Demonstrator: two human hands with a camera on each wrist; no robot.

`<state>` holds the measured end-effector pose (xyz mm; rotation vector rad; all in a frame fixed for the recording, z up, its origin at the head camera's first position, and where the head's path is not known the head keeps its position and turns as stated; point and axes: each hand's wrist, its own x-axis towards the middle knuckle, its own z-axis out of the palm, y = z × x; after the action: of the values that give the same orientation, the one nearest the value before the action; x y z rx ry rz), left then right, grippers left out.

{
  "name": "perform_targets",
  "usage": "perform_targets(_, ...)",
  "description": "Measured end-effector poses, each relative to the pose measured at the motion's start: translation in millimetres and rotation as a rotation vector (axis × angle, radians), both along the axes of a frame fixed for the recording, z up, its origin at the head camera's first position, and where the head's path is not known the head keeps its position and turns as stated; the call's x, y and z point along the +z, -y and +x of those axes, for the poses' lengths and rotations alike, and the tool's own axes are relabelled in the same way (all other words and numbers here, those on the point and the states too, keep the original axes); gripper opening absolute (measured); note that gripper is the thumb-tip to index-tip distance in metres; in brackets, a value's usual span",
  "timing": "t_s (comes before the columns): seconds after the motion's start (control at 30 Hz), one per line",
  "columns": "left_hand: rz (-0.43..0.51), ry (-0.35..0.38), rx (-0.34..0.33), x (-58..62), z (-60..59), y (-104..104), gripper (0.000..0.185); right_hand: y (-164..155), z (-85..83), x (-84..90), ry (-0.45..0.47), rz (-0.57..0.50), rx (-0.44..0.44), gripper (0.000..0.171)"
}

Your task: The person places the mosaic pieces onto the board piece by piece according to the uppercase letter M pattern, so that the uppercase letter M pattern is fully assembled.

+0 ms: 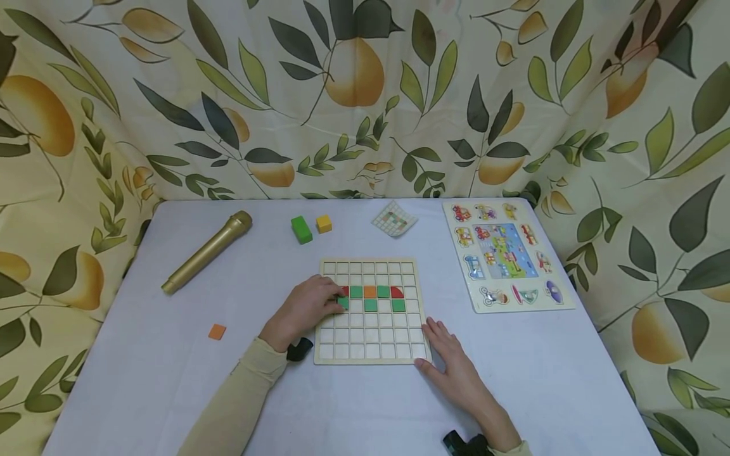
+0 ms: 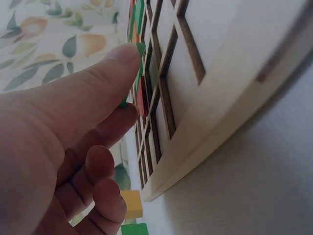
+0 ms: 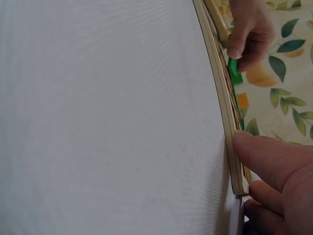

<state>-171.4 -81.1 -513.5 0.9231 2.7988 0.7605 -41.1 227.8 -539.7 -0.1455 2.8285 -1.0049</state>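
A wooden grid board [image 1: 371, 359] with square cells lies in the middle of the white table. My left hand [image 1: 302, 309] is over its left side and pinches a small green tile [image 2: 140, 49] between thumb and index finger. A red piece [image 2: 142, 95] sits in the grid just by those fingertips. On the board is a row of green, orange tile [image 1: 370, 291] and red pieces, with green tiles [image 1: 398, 305] in the row below. At the board's right edge rests my right hand [image 1: 456, 370], fingers extended and thumb [image 3: 249, 147] touching the rim near the corner.
To the left lie a gold microphone-shaped cylinder [image 1: 206, 252] and a loose orange tile [image 1: 217, 332]. Behind the board stand a green block [image 1: 301, 230], a yellow block [image 1: 324, 223] and a patterned card [image 1: 394, 219]. A picture puzzle board [image 1: 519, 306] lies at the right.
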Motion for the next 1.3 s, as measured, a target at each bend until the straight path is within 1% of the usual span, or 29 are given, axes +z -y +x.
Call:
perform_targets(0.13,-0.003,-0.012,-0.005,-0.7,0.4,0,0.029,0,0.7,0.6,-0.002,-0.001,0.005,0.075)
perform_targets(0.43,-0.015,0.005,0.013,-0.1,2.3,-1,0.028,0,0.8,1.8,-0.007,0.001,0.005,0.076)
perform_targets(0.67,-0.015,0.016,0.019,-1.5,2.3,0,0.032,0,0.8,0.9,-0.006,0.004,0.006,0.076)
perform_targets(0.8,-0.014,0.024,0.026,3.0,2.2,6,0.033,0,0.6,1.0,-0.007,0.002,0.008,0.075)
perform_targets(0.87,-0.014,0.018,0.038,6.4,2.7,12,0.033,0,0.6,1.5,-0.01,-0.001,0.009,0.075)
perform_targets(1.0,-0.007,0.001,0.089,11.3,5.2,31,0.032,0,0.8,1.2,-0.022,-0.009,0.015,0.075)
perform_targets(1.17,-0.002,0.0,0.147,12.1,12.1,64,0.036,0,1.0,-0.1,-0.039,-0.008,0.024,0.075)
perform_targets(1.3,-0.003,0.029,0.191,10.8,19.6,89,0.04,-1,0.6,-0.7,-0.028,0.0,0.02,0.075)
